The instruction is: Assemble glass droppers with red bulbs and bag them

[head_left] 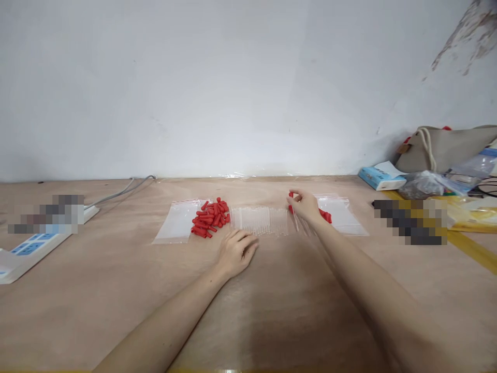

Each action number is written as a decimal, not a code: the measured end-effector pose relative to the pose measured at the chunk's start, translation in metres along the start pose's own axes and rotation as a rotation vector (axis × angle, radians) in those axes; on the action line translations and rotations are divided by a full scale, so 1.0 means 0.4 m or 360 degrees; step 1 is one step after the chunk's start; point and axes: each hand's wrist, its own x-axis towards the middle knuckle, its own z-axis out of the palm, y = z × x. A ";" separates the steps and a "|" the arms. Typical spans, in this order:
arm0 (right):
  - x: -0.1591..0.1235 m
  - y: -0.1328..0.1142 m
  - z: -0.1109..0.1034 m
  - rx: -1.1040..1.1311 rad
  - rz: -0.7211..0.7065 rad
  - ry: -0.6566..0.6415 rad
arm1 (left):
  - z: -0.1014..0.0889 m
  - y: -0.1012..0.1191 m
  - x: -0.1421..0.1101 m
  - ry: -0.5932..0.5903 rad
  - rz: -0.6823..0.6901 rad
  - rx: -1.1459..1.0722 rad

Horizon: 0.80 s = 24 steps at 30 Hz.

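My right hand point(305, 205) is closed in a pinch, with a small red rubber bulb point(291, 194) at its fingertips. Thin clear tubes show beneath it, and I cannot tell if one is joined to the bulb. Part of another red pile point(326, 215) shows behind the hand, beside a clear zip bag point(345, 215). My left hand point(237, 252) lies on the table, its fingers loosely apart and holding nothing. Just beyond it lies a row of thin clear tubes point(258, 220), side by side. Left of the row is a heap of red rubber bulbs point(212, 216), partly over another zip bag point(174, 223).
A white power strip point(46, 243) with a grey cable point(120, 191) lies at the left. Toward the right are a blue tissue pack point(382, 176), a grey bag point(450, 150), clear plastic bags point(427, 184) and yellow packaging point(473, 212). A wall point(233, 93) stands behind the table.
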 end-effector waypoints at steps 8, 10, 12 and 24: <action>-0.023 0.018 0.047 -0.0499 -0.0065 0.0127 | 0.000 -0.006 -0.005 0.0045 0.0013 -0.0015; -0.028 0.033 0.020 -0.0640 -0.0073 0.0158 | 0.001 -0.007 -0.004 0.0044 0.0007 -0.0013; -0.031 0.051 -0.025 -0.0791 -0.0006 0.0141 | 0.003 -0.009 -0.003 0.0034 -0.0006 -0.0016; -0.034 0.101 -0.159 -0.1260 0.0134 -0.0145 | -0.014 0.002 0.006 0.0196 -0.0331 0.0173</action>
